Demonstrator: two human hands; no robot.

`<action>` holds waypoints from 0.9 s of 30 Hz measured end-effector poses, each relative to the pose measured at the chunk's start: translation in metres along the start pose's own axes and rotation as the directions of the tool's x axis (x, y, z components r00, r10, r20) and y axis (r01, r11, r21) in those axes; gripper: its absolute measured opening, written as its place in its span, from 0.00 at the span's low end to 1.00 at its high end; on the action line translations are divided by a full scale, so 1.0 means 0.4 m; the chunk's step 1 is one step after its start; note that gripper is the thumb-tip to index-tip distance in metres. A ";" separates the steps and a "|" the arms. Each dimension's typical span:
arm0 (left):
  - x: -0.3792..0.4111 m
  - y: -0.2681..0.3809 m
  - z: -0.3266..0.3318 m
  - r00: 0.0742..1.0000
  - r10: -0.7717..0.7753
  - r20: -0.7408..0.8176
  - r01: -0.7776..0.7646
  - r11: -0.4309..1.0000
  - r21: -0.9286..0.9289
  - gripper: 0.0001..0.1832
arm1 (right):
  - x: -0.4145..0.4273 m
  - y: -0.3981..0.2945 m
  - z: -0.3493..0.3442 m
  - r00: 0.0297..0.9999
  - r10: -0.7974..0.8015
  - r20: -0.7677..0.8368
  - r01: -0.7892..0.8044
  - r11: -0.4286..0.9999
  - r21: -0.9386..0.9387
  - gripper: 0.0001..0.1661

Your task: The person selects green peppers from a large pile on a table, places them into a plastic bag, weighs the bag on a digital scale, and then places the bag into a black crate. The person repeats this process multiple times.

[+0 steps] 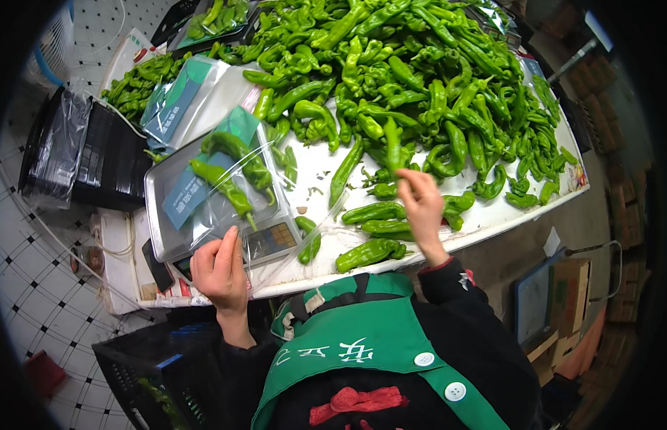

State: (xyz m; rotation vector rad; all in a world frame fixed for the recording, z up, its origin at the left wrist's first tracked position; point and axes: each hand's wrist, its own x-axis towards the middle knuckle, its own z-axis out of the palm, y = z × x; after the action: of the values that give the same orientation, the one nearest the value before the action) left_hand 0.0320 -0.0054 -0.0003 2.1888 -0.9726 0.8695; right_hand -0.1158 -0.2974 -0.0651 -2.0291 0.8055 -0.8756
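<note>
My left hand (223, 274) pinches the open edge of a clear plastic bag (184, 199) with a printed green and blue panel. Two long green peppers (223, 185) lie in the bag, which rests over the steel pan of a digital scale (157, 226). The scale's keypad (279, 236) shows through the film. In my right hand (422, 207) is a wrinkled green pepper (392, 144), gripped at its near end and pointing away from me. Beyond it rises a large heap of green peppers (409, 64) on the white table (312, 174). Several loose peppers (370, 255) lie near the table's front edge.
Flat printed bags (172, 107) lie behind the scale, beside a smaller pepper pile (134, 88). A stack of black trays (107, 156) stands at the left. Below is a black crate (161, 371); cardboard boxes (570, 295) stand at the right. A filled bag (218, 21) sits at the back.
</note>
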 end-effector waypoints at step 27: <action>0.038 -0.057 -0.015 0.994 -0.085 -0.064 0.068 0.971 -0.227 0.10 | -0.022 -0.034 0.000 0.907 0.293 0.301 -0.393 0.848 0.357 0.27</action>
State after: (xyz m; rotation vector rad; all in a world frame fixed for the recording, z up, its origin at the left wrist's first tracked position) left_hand 0.0560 0.0056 0.0093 1.9755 -0.8989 0.7588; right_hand -0.1174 -0.2836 -0.0564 -1.5164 0.7485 -0.5274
